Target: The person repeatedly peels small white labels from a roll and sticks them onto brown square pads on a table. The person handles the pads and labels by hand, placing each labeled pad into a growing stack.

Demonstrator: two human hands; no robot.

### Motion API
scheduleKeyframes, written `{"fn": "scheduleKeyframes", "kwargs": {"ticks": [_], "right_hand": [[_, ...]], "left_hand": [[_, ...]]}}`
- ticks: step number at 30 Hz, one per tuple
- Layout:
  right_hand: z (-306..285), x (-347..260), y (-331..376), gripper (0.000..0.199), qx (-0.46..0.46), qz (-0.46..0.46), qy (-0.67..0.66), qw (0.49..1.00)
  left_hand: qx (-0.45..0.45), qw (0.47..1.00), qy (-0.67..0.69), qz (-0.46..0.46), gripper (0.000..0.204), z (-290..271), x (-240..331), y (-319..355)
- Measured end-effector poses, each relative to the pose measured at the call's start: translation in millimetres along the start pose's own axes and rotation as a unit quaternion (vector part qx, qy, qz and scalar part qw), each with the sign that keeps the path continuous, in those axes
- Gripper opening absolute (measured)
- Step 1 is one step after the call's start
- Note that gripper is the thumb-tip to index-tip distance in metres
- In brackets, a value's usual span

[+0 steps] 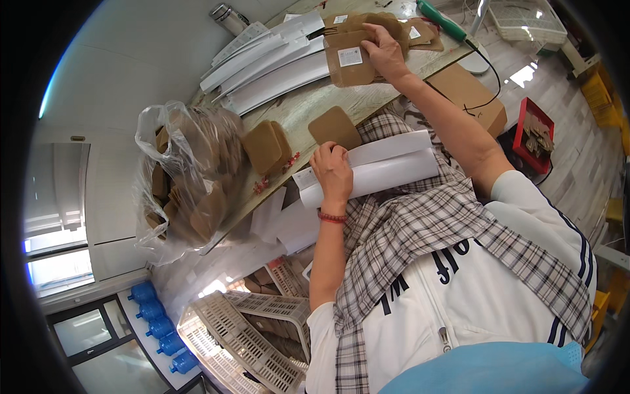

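Note:
My right hand (387, 56) is at the far side of the table, its thumb and fingers closed at the edge of a brown rounded square piece (354, 73) bearing a white label. More labelled brown pieces (380, 23) lie overlapping behind it. Across my lap, a curled white sheet (387, 174) rests with its end under my left hand (332, 172), whose fingers bend over its edge. Just beyond those fingertips, a plain brown rounded square piece (335, 127) lies at the table's near edge. Left of it sits a small stack of similar pieces (266, 147).
A clear plastic bag (177, 125) full of brown pieces stands on the table's left. Long white sheets (269, 65) are piled farther back. A green-handled tool (441, 20) with a black cord lies far right. Plastic crates (252, 341) and a red tray (525, 125) sit below.

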State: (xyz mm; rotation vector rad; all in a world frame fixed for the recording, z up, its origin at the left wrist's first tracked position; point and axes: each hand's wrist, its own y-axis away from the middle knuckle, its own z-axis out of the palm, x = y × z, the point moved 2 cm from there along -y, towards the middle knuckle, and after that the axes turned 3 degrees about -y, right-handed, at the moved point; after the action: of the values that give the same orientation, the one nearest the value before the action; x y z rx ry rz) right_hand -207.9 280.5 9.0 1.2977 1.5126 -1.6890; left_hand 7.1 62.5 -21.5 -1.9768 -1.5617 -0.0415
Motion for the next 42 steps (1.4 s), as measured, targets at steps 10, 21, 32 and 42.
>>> {"fn": "scheduleKeyframes", "kwargs": {"ticks": [10, 21, 32, 42], "right_hand": [[-2.4, -70.9, 177.4, 0.030, -0.328, -0.176, 0.182, 0.910], [-14.6, -36.8, 218.4, 0.021, -0.342, -0.220, 0.121, 0.905], [-20.6, -54.5, 226.6, 0.017, -0.309, -0.227, 0.131, 0.914], [-24.9, -58.5, 230.9, 0.011, -0.337, -0.055, -0.035, 0.939]], "left_hand": [[-0.007, 0.996, 0.055, -0.067, 0.007, 9.6, 6.1, 12.9], [-0.050, 0.985, 0.101, -0.130, 0.007, -9.2, -12.3, 55.8], [-0.069, 0.975, 0.139, -0.157, 0.006, -11.0, -13.1, 53.3], [-0.142, 0.931, 0.213, -0.262, 0.007, -24.1, -20.5, 46.5]]}}
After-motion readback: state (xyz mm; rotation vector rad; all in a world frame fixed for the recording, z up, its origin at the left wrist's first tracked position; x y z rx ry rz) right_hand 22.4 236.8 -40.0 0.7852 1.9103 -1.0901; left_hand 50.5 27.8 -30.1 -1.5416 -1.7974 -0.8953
